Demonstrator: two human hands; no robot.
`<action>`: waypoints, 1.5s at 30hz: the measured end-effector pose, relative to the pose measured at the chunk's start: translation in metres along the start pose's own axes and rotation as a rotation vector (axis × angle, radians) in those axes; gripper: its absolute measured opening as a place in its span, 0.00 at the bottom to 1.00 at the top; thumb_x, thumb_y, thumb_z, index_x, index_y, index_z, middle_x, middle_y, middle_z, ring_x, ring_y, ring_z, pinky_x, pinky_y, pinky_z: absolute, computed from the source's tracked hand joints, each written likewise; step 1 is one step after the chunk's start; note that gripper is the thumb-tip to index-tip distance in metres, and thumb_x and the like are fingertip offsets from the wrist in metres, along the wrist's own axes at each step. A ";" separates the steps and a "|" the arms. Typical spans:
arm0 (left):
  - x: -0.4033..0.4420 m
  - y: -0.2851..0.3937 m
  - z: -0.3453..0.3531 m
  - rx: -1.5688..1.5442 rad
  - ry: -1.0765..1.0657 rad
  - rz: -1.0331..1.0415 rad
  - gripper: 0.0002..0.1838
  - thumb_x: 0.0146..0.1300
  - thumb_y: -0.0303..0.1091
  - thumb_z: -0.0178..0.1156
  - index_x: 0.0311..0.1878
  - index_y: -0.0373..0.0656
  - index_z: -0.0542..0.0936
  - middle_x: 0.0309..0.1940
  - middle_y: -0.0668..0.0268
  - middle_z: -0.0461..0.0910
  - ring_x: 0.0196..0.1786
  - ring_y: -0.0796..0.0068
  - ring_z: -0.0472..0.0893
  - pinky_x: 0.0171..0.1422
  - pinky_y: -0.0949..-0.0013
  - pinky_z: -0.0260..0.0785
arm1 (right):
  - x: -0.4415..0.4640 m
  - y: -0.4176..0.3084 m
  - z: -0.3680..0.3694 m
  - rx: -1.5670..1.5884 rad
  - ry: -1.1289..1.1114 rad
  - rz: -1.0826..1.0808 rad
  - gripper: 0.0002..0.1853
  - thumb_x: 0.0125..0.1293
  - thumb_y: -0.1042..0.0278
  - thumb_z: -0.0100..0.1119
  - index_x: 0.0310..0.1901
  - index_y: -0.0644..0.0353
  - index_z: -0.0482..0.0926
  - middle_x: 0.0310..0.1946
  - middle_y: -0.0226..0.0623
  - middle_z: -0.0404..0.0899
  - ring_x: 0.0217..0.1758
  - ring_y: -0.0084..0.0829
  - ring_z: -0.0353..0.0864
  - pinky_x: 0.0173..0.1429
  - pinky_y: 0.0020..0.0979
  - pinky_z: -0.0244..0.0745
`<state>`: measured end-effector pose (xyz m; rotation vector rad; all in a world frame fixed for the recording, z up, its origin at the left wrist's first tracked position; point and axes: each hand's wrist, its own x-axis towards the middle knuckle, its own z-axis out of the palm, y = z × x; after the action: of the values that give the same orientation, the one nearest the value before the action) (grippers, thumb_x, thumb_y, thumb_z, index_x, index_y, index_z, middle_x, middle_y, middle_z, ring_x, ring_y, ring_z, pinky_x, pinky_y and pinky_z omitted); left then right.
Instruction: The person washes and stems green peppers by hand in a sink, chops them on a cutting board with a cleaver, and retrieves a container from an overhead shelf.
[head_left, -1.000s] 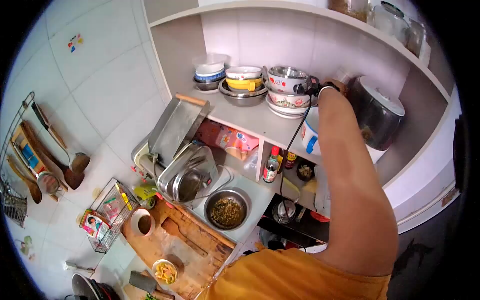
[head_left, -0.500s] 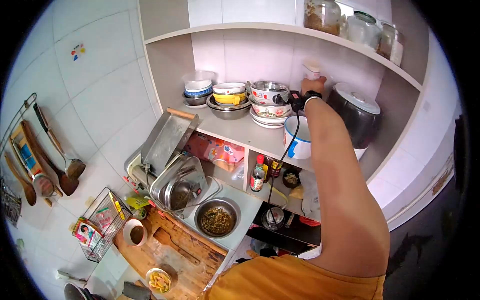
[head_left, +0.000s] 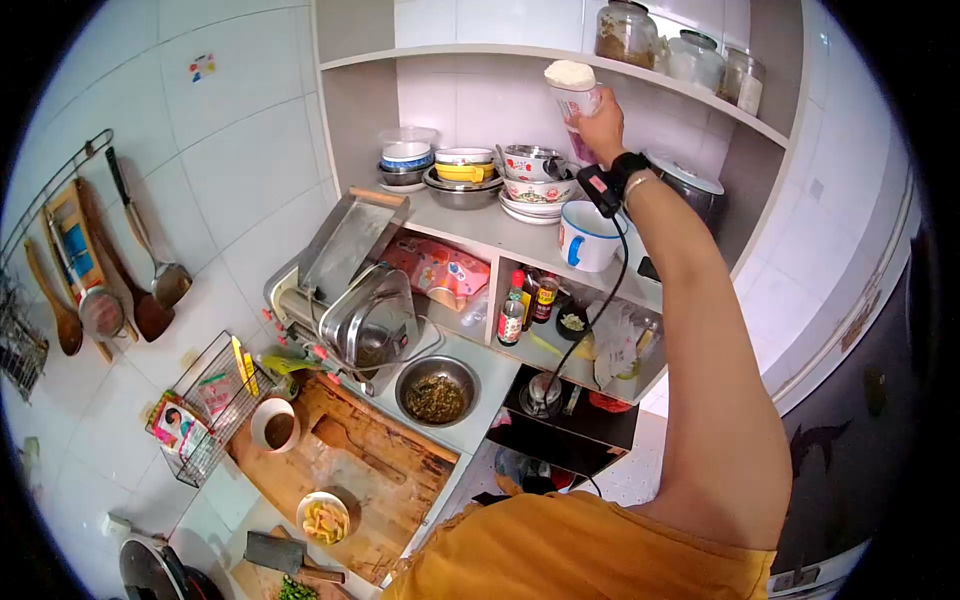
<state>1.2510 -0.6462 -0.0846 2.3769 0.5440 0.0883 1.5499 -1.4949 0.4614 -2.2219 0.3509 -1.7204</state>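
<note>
My right hand (head_left: 602, 130) is raised in front of the upper cupboard, its fingers wrapped round a printed, see-through packet or cup of white powder (head_left: 577, 103). The powder stands heaped at its top; whether it is a bag or a rigid cup I cannot tell. A black watch-like band and a small device with a cable (head_left: 600, 190) sit on that wrist. Below the hand stands a white enamel mug (head_left: 588, 240) with a blue rim and handle. Stacked bowls (head_left: 537, 180) are to its left, and a dark lidded pot (head_left: 687, 190) is partly behind my forearm. My left hand is out of the picture.
Glass jars (head_left: 625, 32) line the upper shelf. Sauce bottles (head_left: 511, 315) stand in the lower compartment. On the counter are a steel bowl of greens (head_left: 437, 392) and a wooden board (head_left: 390, 445) bearing a spatula and two bowls. A cleaver (head_left: 276, 550) lies nearer.
My right hand has lifted the container of white powder from the back of the shelf, moving it up, left and nearer. The view has shifted somewhat.
</note>
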 end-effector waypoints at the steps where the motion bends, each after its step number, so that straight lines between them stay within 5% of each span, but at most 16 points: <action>1: -0.002 0.000 -0.003 -0.088 -0.053 -0.058 0.38 0.64 0.38 0.57 0.71 0.42 0.49 0.69 0.56 0.55 0.61 0.52 0.69 0.59 0.65 0.67 | -0.001 -0.005 -0.002 0.004 -0.001 -0.008 0.31 0.38 0.69 0.73 0.46 0.63 0.69 0.40 0.51 0.79 0.46 0.50 0.79 0.50 0.41 0.73; 2: -0.006 0.002 -0.006 -0.091 -0.051 -0.065 0.38 0.64 0.38 0.57 0.71 0.42 0.49 0.69 0.56 0.55 0.61 0.52 0.69 0.59 0.65 0.67 | -0.004 -0.009 -0.002 0.068 0.017 -0.040 0.31 0.38 0.69 0.73 0.46 0.63 0.69 0.40 0.50 0.79 0.45 0.49 0.79 0.50 0.40 0.73; 7: -0.045 0.057 -0.032 0.101 0.476 0.103 0.16 0.60 0.37 0.57 0.40 0.31 0.81 0.36 0.45 0.80 0.37 0.49 0.78 0.43 0.56 0.71 | -0.019 -0.048 -0.016 0.156 -0.003 -0.174 0.30 0.39 0.70 0.73 0.45 0.63 0.69 0.39 0.49 0.79 0.43 0.44 0.79 0.49 0.37 0.73; 10: -0.050 0.034 -0.032 0.032 0.475 0.094 0.15 0.59 0.38 0.59 0.41 0.34 0.80 0.36 0.46 0.79 0.37 0.50 0.78 0.43 0.57 0.72 | -0.029 -0.069 -0.021 0.298 -0.037 -0.331 0.32 0.42 0.70 0.73 0.51 0.66 0.68 0.39 0.43 0.79 0.46 0.38 0.78 0.51 0.35 0.72; 11: -0.035 0.031 -0.032 -0.001 0.333 -0.328 0.18 0.60 0.31 0.59 0.51 0.31 0.73 0.51 0.45 0.73 0.52 0.50 0.75 0.54 0.58 0.71 | -0.036 -0.078 -0.018 0.434 -0.059 -0.402 0.34 0.44 0.71 0.73 0.53 0.67 0.68 0.40 0.41 0.79 0.47 0.36 0.78 0.52 0.35 0.72; 12: -0.037 0.009 -0.017 -0.290 0.495 -0.076 0.17 0.60 0.32 0.59 0.50 0.32 0.74 0.44 0.46 0.77 0.45 0.53 0.78 0.48 0.60 0.73 | -0.054 -0.099 -0.027 0.531 -0.131 -0.396 0.32 0.45 0.72 0.72 0.53 0.68 0.69 0.41 0.40 0.79 0.46 0.34 0.78 0.51 0.34 0.73; 13: -0.040 -0.019 -0.015 0.046 0.472 0.073 0.17 0.61 0.32 0.58 0.50 0.33 0.74 0.42 0.50 0.78 0.43 0.56 0.79 0.46 0.60 0.73 | -0.075 -0.120 -0.041 0.640 -0.219 -0.382 0.31 0.47 0.73 0.72 0.53 0.69 0.69 0.41 0.38 0.79 0.45 0.32 0.78 0.50 0.32 0.74; 14: -0.050 0.029 -0.028 -0.222 0.403 -0.146 0.16 0.60 0.28 0.56 0.50 0.33 0.75 0.45 0.52 0.79 0.48 0.60 0.77 0.55 0.64 0.70 | -0.094 -0.134 -0.050 0.660 -0.366 -0.311 0.29 0.47 0.75 0.72 0.51 0.69 0.72 0.42 0.39 0.79 0.43 0.31 0.78 0.48 0.30 0.75; 15: -0.041 -0.014 -0.012 -0.428 0.411 -0.071 0.16 0.58 0.26 0.55 0.50 0.33 0.75 0.45 0.53 0.79 0.48 0.60 0.78 0.53 0.64 0.70 | -0.114 -0.143 -0.057 0.676 -0.522 -0.240 0.26 0.47 0.77 0.71 0.49 0.69 0.74 0.42 0.40 0.79 0.41 0.29 0.79 0.45 0.29 0.76; 19: -0.033 0.047 -0.031 -0.548 0.447 -0.065 0.19 0.54 0.18 0.50 0.51 0.34 0.75 0.42 0.58 0.80 0.42 0.72 0.79 0.46 0.73 0.72 | -0.223 -0.181 -0.083 0.835 -0.906 0.005 0.19 0.47 0.82 0.66 0.44 0.71 0.77 0.34 0.38 0.81 0.36 0.29 0.81 0.48 0.28 0.76; 23: -0.017 0.065 -0.016 -0.521 0.412 -0.120 0.19 0.51 0.16 0.53 0.48 0.35 0.77 0.39 0.60 0.81 0.40 0.72 0.80 0.44 0.73 0.73 | -0.349 -0.220 -0.026 1.054 -1.427 0.284 0.26 0.44 0.81 0.69 0.49 0.69 0.74 0.40 0.38 0.80 0.42 0.28 0.80 0.49 0.29 0.76; 27: -0.036 0.088 -0.034 -0.470 0.322 -0.149 0.17 0.56 0.21 0.55 0.50 0.34 0.76 0.43 0.59 0.80 0.40 0.72 0.80 0.45 0.73 0.72 | -0.429 -0.236 0.012 1.126 -1.714 0.043 0.35 0.38 0.78 0.74 0.53 0.65 0.71 0.49 0.35 0.77 0.50 0.28 0.76 0.57 0.32 0.71; 31: -0.064 0.075 -0.043 -0.374 0.321 -0.139 0.15 0.58 0.23 0.56 0.50 0.34 0.76 0.42 0.60 0.80 0.39 0.75 0.79 0.40 0.75 0.71 | -0.475 -0.244 0.032 0.890 -1.922 -0.742 0.28 0.38 0.81 0.67 0.46 0.59 0.70 0.40 0.42 0.77 0.49 0.47 0.75 0.52 0.37 0.70; 34: -0.078 0.058 -0.039 -0.380 0.353 -0.136 0.14 0.58 0.23 0.56 0.48 0.35 0.77 0.40 0.60 0.80 0.37 0.74 0.79 0.39 0.74 0.72 | -0.490 -0.247 0.045 0.660 -1.933 -1.024 0.23 0.38 0.81 0.65 0.40 0.59 0.71 0.40 0.41 0.77 0.47 0.48 0.75 0.51 0.40 0.70; 36: -0.085 0.053 -0.037 -0.341 0.381 -0.170 0.13 0.57 0.24 0.56 0.47 0.35 0.78 0.38 0.60 0.81 0.34 0.72 0.80 0.40 0.71 0.73 | -0.511 -0.236 0.067 0.722 -1.733 -1.413 0.21 0.38 0.79 0.65 0.38 0.56 0.73 0.38 0.41 0.78 0.45 0.45 0.77 0.51 0.41 0.69; 45: -0.092 0.077 -0.029 -0.331 0.331 -0.220 0.14 0.57 0.26 0.59 0.47 0.34 0.78 0.40 0.62 0.81 0.39 0.75 0.79 0.45 0.73 0.72 | -0.549 -0.217 0.104 0.519 -1.679 -1.589 0.22 0.39 0.76 0.65 0.41 0.53 0.74 0.37 0.37 0.78 0.49 0.39 0.76 0.55 0.38 0.65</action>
<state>1.1883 -0.7174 -0.0053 1.9759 0.8716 0.4435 1.5151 -1.0791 0.0314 -2.4159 -2.1770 0.5359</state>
